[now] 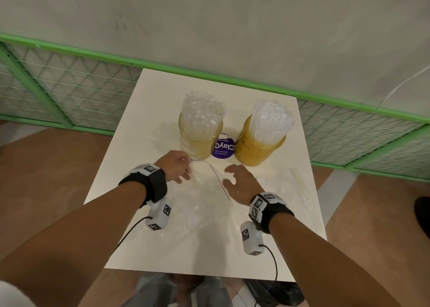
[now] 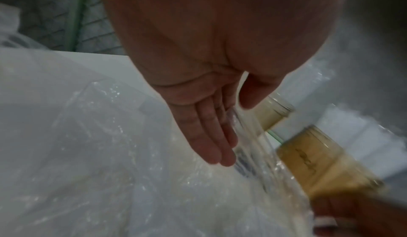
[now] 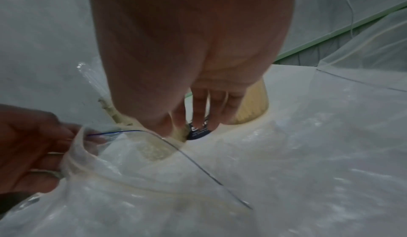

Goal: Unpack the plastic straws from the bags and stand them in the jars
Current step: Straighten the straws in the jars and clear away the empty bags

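left hand (image 1: 175, 167): fingers pinch the blue-lined mouth edge of a crumpled clear plastic bag (image 1: 204, 199) lying on the white table (image 1: 144, 111) | right hand (image 1: 240, 182): fingers spread, loose, over the bag, holding nothing | clear plastic straws (image 1: 201, 111) upright in left amber jar (image 1: 197, 141); white plastic straws (image 1: 271, 120) upright in right amber jar (image 1: 256, 151) | round purple sticker (image 1: 223, 149) between jars

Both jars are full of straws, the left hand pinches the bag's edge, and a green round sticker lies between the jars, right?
Not quite: the sticker between the left jar and right jar is purple, as the head view shows. The left hand does pinch the bag.
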Motion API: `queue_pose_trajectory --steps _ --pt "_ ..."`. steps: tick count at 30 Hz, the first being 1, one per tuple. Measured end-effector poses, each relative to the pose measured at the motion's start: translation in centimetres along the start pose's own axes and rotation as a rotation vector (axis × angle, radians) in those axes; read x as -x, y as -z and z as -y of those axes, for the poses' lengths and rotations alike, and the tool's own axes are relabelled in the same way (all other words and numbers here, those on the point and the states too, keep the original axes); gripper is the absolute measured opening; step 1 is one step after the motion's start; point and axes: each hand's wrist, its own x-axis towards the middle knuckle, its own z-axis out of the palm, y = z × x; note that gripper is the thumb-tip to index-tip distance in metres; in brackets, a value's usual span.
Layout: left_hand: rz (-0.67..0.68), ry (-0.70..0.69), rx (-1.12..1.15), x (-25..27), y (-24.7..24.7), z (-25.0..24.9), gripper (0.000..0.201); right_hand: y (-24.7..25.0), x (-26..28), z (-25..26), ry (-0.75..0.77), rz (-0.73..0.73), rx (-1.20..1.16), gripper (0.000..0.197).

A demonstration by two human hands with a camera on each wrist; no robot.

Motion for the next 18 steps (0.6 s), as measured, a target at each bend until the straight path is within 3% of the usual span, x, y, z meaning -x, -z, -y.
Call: queue_pose_trajectory --steps 2,4,6,10,14,18 --pt "-0.009 -0.164 -0.315 -0.3 -1.0 -0.3 0.013 0.4 -0.2 1.3 0.075 -0.104 -0.135 0.054" --pt "-0.037 -0.326 -0.515 -0.6 -2.2 -0.5 0.012 1.0 -0.6 2.5 0.136 -0.081 -0.183 0.064" --pt "-0.065 -0.4 -0.558 -0.8 -2.8 -0.7 0.01 1.8 -1.0 3.5 0.185 0.005 -0.159 0.054" --pt "-0.04 -0.384 -0.453 -0.6 -2.2 -0.6 0.01 2.2 -1.8 4.0 0.182 0.008 -0.204 0.005" --pt "-0.027 -0.264 -0.37 -0.1 -0.9 -0.4 0.036 2.4 -1.7 4.2 0.15 -0.108 -0.325 0.011" --pt "-0.027 -0.19 -0.591 0.0 1.7 0.5 0.04 3.4 -2.1 3.7 0.004 -0.163 -0.629 0.009"
